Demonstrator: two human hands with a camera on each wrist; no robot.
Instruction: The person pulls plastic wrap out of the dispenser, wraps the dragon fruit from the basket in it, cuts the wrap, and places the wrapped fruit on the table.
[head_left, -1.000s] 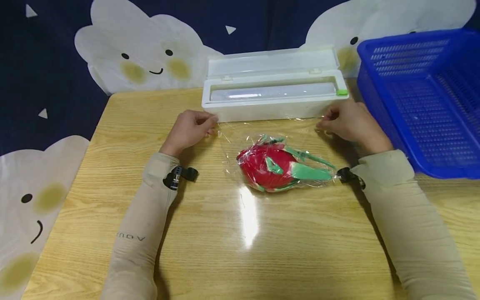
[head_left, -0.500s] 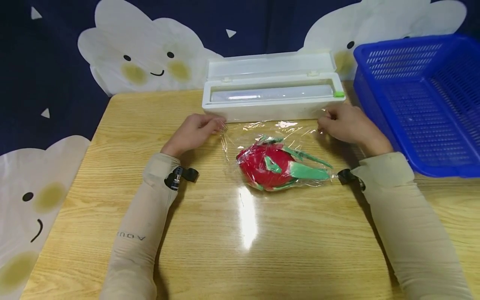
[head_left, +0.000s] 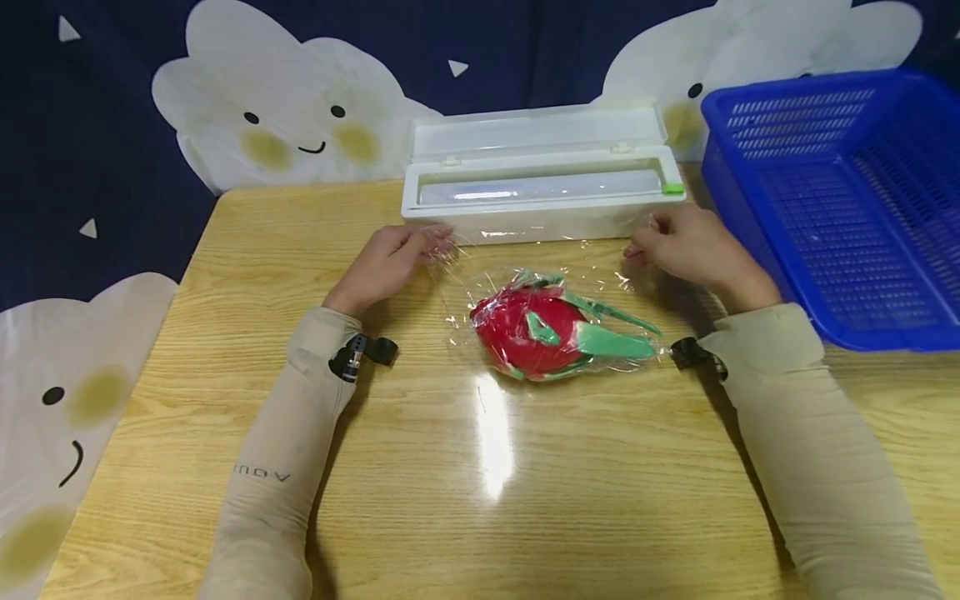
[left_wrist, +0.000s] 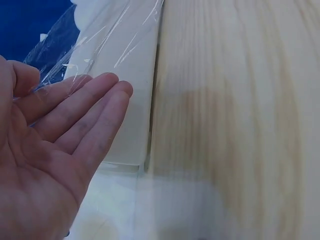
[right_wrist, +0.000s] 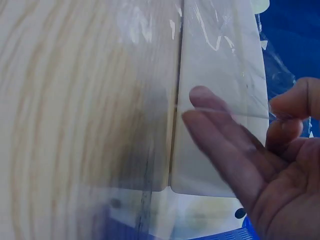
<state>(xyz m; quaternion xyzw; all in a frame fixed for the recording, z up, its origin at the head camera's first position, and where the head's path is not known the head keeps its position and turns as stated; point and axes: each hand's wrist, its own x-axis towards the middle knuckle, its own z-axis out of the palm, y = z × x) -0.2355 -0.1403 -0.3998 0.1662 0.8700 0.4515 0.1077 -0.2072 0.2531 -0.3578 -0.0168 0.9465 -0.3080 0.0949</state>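
Note:
A red dragon fruit [head_left: 517,329] with green scales lies on the table, clear cling film over or around it; I cannot tell which. My left hand [head_left: 386,265] pinches the film's far left corner between thumb and index finger. In the left wrist view its other fingers [left_wrist: 95,117] stretch out beside the film [left_wrist: 122,32]. Opposite, my right hand [head_left: 686,250] pinches the far right corner, its other fingers [right_wrist: 225,145] extended in the right wrist view. The film [right_wrist: 210,30] spans between both hands, in front of the white dispenser box [head_left: 540,223].
The dispenser's hinged lid [head_left: 536,133] stands raised against the backdrop. Inside lies a roll of film [head_left: 540,187], with a green piece [head_left: 672,188] at the box's right end. A blue plastic basket [head_left: 795,242] stands at the right on the wooden table [head_left: 600,492].
My left hand has shifted slightly right and away from me, along the box front. The film's far edge has risen against the box. The dragon fruit stays in place.

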